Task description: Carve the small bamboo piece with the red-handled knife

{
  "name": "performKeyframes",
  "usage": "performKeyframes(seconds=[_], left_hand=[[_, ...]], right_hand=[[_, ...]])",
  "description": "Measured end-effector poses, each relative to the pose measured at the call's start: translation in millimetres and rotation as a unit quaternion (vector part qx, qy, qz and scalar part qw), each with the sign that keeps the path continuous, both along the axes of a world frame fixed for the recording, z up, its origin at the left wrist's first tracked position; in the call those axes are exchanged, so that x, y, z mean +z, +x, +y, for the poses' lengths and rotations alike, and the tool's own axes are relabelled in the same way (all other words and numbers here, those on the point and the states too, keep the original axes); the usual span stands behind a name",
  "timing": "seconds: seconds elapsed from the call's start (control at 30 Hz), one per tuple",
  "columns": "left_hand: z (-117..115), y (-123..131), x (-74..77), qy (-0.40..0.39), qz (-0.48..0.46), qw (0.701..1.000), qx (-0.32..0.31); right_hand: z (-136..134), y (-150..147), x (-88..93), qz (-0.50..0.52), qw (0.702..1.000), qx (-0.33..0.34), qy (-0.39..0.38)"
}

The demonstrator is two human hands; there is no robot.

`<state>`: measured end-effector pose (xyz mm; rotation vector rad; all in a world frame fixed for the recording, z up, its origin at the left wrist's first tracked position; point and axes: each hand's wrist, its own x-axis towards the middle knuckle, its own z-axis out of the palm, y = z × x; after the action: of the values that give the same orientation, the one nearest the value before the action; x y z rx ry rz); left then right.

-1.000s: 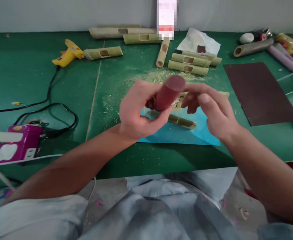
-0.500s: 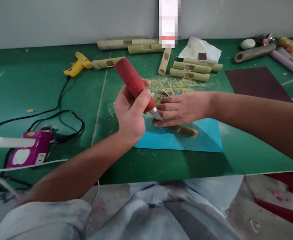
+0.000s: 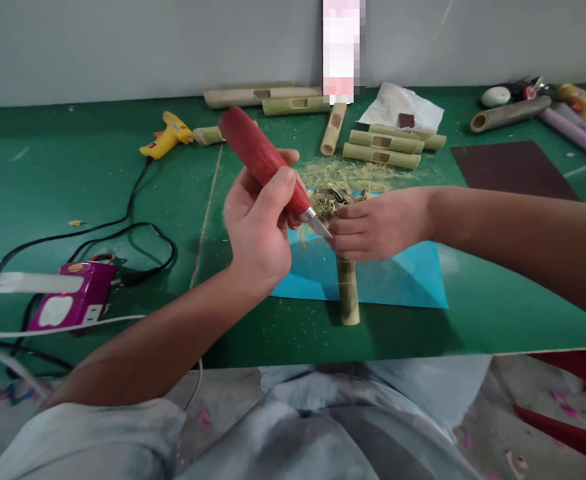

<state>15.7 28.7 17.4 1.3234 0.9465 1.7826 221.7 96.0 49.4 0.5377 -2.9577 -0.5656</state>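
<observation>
Left hand wrapped tight round red-handled knife, blade tip beside right hand. Right hand closed on bamboo piece; piece lies across near edge of blue sheet, shavings beyond sheet.

bamboo tubes crowd far side; cables left; far-left corner bare

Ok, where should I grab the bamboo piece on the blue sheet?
Take the bamboo piece by its free near end, from the front, pinching its round sides. The right hand covers the far end, and the knife in the left hand has its blade beside it.
</observation>
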Motion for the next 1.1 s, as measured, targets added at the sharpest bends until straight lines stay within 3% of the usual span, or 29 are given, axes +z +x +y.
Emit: performKeyframes(seconds=[0.1, 0.23, 0.33, 0.5, 0.6, 0.7, 0.9, 1.1], left_hand=[[-10.3, 2.0, 27.5, 0.006, -0.095, 0.995, -0.009], [-16.4, -1.3, 45.4, -0.007, -0.086, 0.992, -0.087], [-13.8, -1.8, 40.7, -0.053, -0.076, 0.990, -0.111], [-3.2, 2.8, 12.2, -0.092, 0.001, 0.992, -0.086], [0.1, 1.7, -3.6, -0.071, 0.088, 0.990, -0.078], [-0.1, -1.2, -12.5, -0.067, 0.158, 0.982, -0.080], [-0.5, -6.2, -21.5, -0.019, 0.202, 0.978, -0.048], [1.5, -7.9, -26.0, 0.011, 0.229, 0.972, -0.060]], right_hand=[[-8.8, 21.7, 1.0, 0.091, 0.986, -0.098, -0.102], [-41.1, 39.3, -14.4, 0.181, 0.944, -0.256, -0.104], [-68.3, 35.2, -32.7, 0.180, 0.901, -0.388, -0.074], [-85.6, 20.8, -52.0, 0.151, 0.814, -0.532, -0.176], [-85.9, 18.4, -55.3, 0.144, 0.787, -0.552, -0.233], [-87.9, 15.9, -57.5, 0.142, 0.789, -0.541, -0.252], [-97.5, 6.4, -61.6, 0.152, 0.805, -0.530, -0.220], [-100.7, 7.0, -61.3, 0.184, 0.805, -0.528, -0.200]])
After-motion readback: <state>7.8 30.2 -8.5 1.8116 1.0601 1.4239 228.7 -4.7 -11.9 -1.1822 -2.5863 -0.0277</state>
